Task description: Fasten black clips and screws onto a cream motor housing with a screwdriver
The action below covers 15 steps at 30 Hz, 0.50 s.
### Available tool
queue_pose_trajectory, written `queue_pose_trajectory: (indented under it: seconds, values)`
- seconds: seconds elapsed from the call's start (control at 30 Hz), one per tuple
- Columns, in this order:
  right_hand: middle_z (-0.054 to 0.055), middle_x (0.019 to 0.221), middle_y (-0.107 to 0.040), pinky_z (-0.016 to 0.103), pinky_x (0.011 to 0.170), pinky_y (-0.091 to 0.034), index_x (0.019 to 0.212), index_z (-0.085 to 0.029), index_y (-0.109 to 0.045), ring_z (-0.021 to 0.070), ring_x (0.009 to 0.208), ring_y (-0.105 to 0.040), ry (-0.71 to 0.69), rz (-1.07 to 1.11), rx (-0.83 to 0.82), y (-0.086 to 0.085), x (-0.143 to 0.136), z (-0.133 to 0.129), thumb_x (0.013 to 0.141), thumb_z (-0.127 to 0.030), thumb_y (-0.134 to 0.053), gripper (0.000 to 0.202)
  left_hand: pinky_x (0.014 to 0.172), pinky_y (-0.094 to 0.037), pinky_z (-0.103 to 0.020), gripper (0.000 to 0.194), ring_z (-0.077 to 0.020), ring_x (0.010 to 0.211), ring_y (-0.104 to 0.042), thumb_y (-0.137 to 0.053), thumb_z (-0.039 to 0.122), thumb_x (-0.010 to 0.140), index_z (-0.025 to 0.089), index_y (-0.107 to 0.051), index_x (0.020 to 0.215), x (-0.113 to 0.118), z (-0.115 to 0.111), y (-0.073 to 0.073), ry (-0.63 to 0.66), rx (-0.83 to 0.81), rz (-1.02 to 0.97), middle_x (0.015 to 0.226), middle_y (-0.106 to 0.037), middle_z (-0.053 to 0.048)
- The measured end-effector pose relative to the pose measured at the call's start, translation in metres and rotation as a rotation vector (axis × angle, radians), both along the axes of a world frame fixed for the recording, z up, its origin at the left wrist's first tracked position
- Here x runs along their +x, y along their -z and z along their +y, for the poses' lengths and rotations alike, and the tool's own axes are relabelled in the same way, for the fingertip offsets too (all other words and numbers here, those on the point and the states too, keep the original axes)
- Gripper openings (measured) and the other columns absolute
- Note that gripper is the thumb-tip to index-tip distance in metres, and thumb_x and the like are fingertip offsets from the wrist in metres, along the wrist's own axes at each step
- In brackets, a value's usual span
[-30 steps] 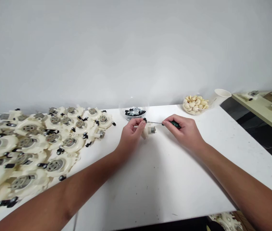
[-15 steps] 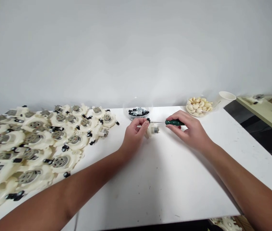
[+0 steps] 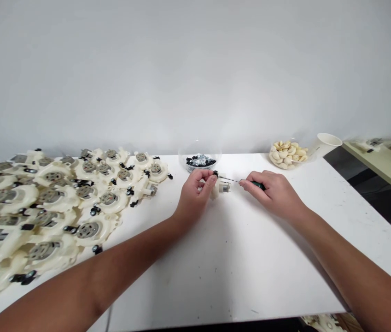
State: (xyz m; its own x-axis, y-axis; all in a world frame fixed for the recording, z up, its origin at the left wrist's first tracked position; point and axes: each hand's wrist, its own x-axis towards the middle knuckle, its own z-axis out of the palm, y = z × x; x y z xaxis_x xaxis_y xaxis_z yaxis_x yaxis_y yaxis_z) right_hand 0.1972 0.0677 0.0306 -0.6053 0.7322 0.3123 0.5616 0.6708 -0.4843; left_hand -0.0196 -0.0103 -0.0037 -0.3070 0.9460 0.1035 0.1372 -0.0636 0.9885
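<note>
Near the middle, my left hand (image 3: 197, 193) is closed on a small cream plastic part with a metal motor (image 3: 224, 186). A black piece (image 3: 215, 173) sits at its top by my fingertips. My right hand (image 3: 273, 191) is wrapped round the green handle of a screwdriver (image 3: 258, 185). Its thin shaft points left, with the tip at or close to the black piece; exact contact is too small to tell. Just behind my left hand stands a clear bowl (image 3: 200, 168) of black and silvery small parts.
Many cream motor housings (image 3: 52, 200) cover the table's left side. At the back right are a clear bowl of cream-coloured pieces (image 3: 288, 154) and a tilted white cup (image 3: 324, 144). A shelf (image 3: 382, 163) with more parts lies beyond the right edge.
The screwdriver handle has dropped slightly and moved right, so the shaft now slopes down to the right. My right fingers cover more of the handle. My left hand still holds the motor part.
</note>
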Motion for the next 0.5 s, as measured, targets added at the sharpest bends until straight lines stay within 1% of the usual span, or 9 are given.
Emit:
queue_pose_trajectory:
  seconds: [0.1,0.17,0.23,0.3,0.37,0.43,0.5]
  values:
    - [-0.001,0.059,-0.057,0.03,0.056,-0.033,0.071,-0.021,-0.063,0.0145,0.055,-0.045,0.013,0.049,-0.113,-0.0009,0.0,-0.0021,0.101,-0.05,-0.055,0.043,0.057,-0.042,-0.025,0.027,-0.0144,0.063,-0.056,-0.064,0.047,0.095,0.022,-0.067,0.103,0.0004,-0.0001,0.0005,0.01,0.006,0.022,0.069,-0.06,0.002]
    - [-0.002,0.062,-0.057,0.029,0.053,-0.032,0.079,-0.022,-0.064,0.0125,0.053,-0.04,0.016,0.104,-0.183,-0.001,-0.0002,-0.0034,0.1,-0.049,-0.059,0.035,0.057,-0.041,-0.024,0.027,-0.0135,0.062,-0.055,-0.063,0.047,0.096,0.021,-0.066,0.104,0.001,0.0003,0.0004,0.017,0.006,0.019,0.072,-0.061,0.001]
    - [-0.002,0.069,-0.059,0.028,0.053,-0.033,0.092,-0.023,-0.064,0.0124,0.055,-0.042,-0.016,0.156,-0.231,-0.001,-0.0004,-0.0036,0.096,-0.043,-0.064,0.021,0.057,-0.042,-0.024,0.026,-0.013,0.061,-0.054,-0.062,0.046,0.097,0.021,-0.064,0.103,0.0019,0.001,-0.0002,0.015,0.001,-0.004,0.072,-0.062,0.001]
    - [-0.001,0.077,-0.061,0.027,0.054,-0.036,0.099,-0.024,-0.061,0.0135,0.062,-0.046,-0.055,0.202,-0.245,-0.0008,-0.0009,-0.0027,0.094,-0.037,-0.067,0.015,0.058,-0.043,-0.024,0.025,-0.0128,0.059,-0.053,-0.063,0.045,0.097,0.021,-0.063,0.102,0.0026,0.0017,-0.0009,0.01,-0.006,-0.034,0.07,-0.061,0.002]
    - [0.0,0.084,-0.062,0.027,0.056,-0.037,0.098,-0.024,-0.06,0.0148,0.068,-0.05,-0.073,0.234,-0.23,0.0,-0.0013,-0.001,0.093,-0.033,-0.067,0.012,0.059,-0.044,-0.024,0.023,-0.0124,0.059,-0.052,-0.063,0.044,0.096,0.021,-0.063,0.101,0.0032,0.0025,-0.0011,0.01,-0.006,-0.055,0.07,-0.059,0.002]
    - [0.001,0.086,-0.062,0.028,0.057,-0.038,0.097,-0.024,-0.061,0.0157,0.071,-0.051,-0.077,0.248,-0.216,0.0018,-0.0015,0.0009,0.094,-0.032,-0.066,0.01,0.062,-0.046,-0.024,0.023,-0.0122,0.062,-0.054,-0.063,0.044,0.097,0.021,-0.062,0.103,0.0037,0.003,-0.0004,0.02,0.005,-0.067,0.075,-0.059,0.001]
    - [0.002,0.085,-0.062,0.029,0.058,-0.039,0.098,-0.024,-0.062,0.016,0.07,-0.051,-0.073,0.256,-0.216,0.0041,-0.0014,0.0022,0.094,-0.032,-0.065,0.009,0.065,-0.048,-0.025,0.024,-0.0123,0.067,-0.057,-0.062,0.044,0.098,0.022,-0.061,0.106,0.004,0.0031,0.0009,0.029,0.02,-0.064,0.085,-0.061,-0.001]
